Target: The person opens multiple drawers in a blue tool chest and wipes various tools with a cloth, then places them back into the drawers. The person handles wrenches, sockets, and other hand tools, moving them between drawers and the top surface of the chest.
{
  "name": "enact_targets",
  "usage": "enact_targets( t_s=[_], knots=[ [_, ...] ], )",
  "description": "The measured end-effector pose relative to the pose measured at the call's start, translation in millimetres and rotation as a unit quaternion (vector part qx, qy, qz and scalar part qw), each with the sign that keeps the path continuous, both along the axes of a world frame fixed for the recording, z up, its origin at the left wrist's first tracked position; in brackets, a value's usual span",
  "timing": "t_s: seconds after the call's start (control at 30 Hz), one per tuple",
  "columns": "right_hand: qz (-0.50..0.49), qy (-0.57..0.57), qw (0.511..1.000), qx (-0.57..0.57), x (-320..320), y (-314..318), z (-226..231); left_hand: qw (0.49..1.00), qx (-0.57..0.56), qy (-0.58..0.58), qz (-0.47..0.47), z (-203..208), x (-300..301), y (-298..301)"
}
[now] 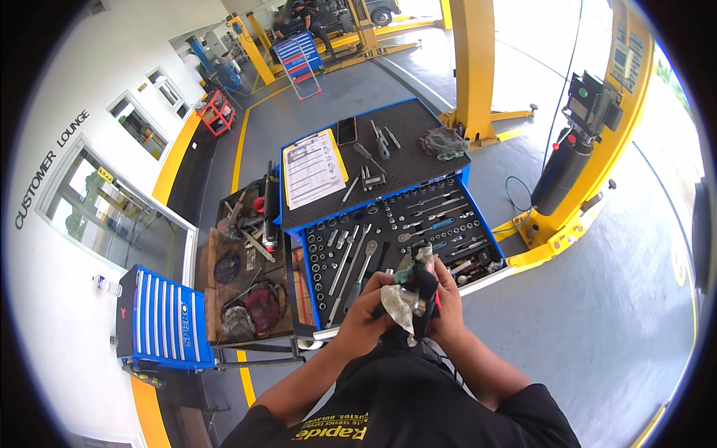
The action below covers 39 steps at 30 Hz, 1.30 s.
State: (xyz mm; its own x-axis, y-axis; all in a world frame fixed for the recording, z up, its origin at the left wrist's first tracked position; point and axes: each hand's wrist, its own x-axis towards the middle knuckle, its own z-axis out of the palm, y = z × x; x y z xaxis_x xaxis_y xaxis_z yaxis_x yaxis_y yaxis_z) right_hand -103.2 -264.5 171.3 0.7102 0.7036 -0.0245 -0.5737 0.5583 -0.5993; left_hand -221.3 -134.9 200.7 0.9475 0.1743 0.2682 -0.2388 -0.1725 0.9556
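Observation:
Close to my body, my left hand [364, 319] is closed on a dirty whitish rag [399, 308]. My right hand [447, 305] is closed around a black and red tool with a silver cylindrical part [420, 305]. The rag lies against the tool, and a greenish piece of cloth shows at its top. Much of the tool is hidden by my fingers and the cloth, so its exact kind does not show. Just beyond my hands is a pulled-out drawer with a black foam insert [381, 233], holding sockets, ratchets [367, 257] and wrenches in cut-outs.
On the blue tool cart's black top [407, 123] lie a clipboard with a printed form [312, 168], a phone [347, 131], several hand tools and a crumpled rag [444, 143]. Left stands a dirty cart [216, 254]; right, a yellow lift post [474, 67]. People work at the far end.

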Motion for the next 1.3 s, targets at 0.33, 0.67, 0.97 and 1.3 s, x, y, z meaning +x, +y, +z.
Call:
enact_targets(
  t_s=[0.33,0.67,0.97,1.3],
  knots=[
    [0.032,0.071,0.997,0.013,5,-9,1,0.985,-0.122,0.011,0.125,-6,5,-2],
    [0.085,-0.112,0.989,0.036,3,-8,-5,0.917,-0.39,0.072,0.049,-18,-4,4],
    [0.065,-0.131,0.989,0.01,7,-5,-3,0.913,-0.404,0.056,0.026,-20,-5,14],
    [0.087,-0.07,0.993,-0.03,6,-7,-7,0.914,-0.396,0.073,0.054,-32,-7,16]
  ],
)
